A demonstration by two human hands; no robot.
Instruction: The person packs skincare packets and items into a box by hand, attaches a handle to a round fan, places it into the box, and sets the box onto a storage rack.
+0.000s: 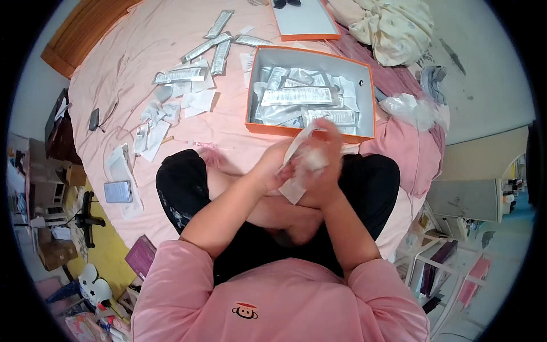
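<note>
- Nearest my camera is the wearer's pink shirt (pixel 285 305), a small cartoon face printed on its chest, with black trousers (pixel 370 176) and crossed legs beyond it.
- Over the lap I see the left hand (pixel 274 169) with its fingers curled, pinching a white wrapper (pixel 293 191) whose lower end hangs below the hands.
- The right hand (pixel 325 162) sits just beside it, against the same wrapper; it is blurred, so I cannot tell how tightly its fingers close, nor make out the whitish patch between the hands.
- Just beyond the hands stands an open orange-rimmed box (pixel 368 108), holding silver packets (pixel 299 96) piled loosely.
- Behind that box I have a white panel with an orange edge (pixel 305 23), partly cut off by the view.
- To the left, more silver sachets (pixel 221 57) lie crossed on the pink sheet (pixel 131 62), near torn white papers (pixel 199 102).
- A phone (pixel 118 192) rests beside the left knee, well apart from the hands.
- Right of the box lies a clear plastic bag (pixel 410 109).
</note>
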